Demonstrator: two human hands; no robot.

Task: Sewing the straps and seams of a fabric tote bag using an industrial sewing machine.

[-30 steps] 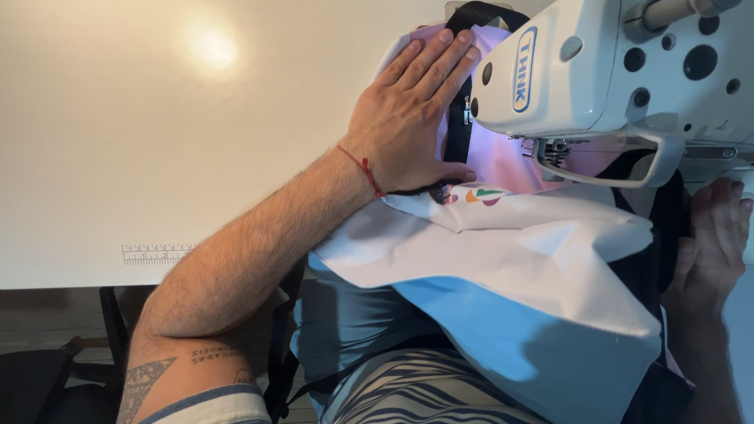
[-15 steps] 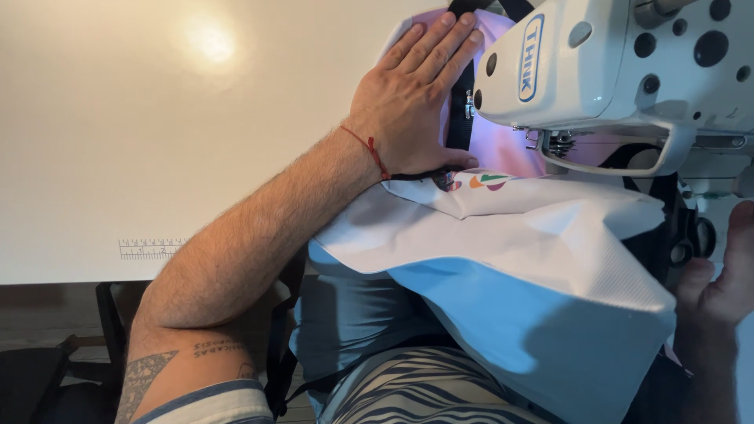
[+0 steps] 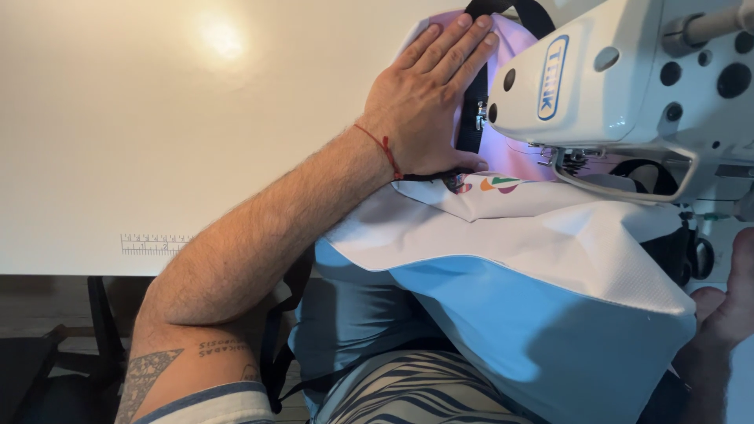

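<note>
Two hands work the sewing step: left hand lies flat, open, pressing fabric by the machine; right hand looks empty, grip unclear. Next likely needs steady feeding.

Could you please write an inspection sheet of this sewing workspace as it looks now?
Surface: pale table, bare part, with a ruler strip at its front edge.
Job's things: white and light blue fabric piece under the white sewing machine head; black strap on lilac fabric.
Clutter: nothing seen.
Grippers: left hand pressed flat on the lilac fabric beside the strap, fingers spread; right hand at the frame's right edge beside the fabric, grip unclear.
Cables: nothing seen.
Surroundings: dark floor and black frame under the table.
</note>
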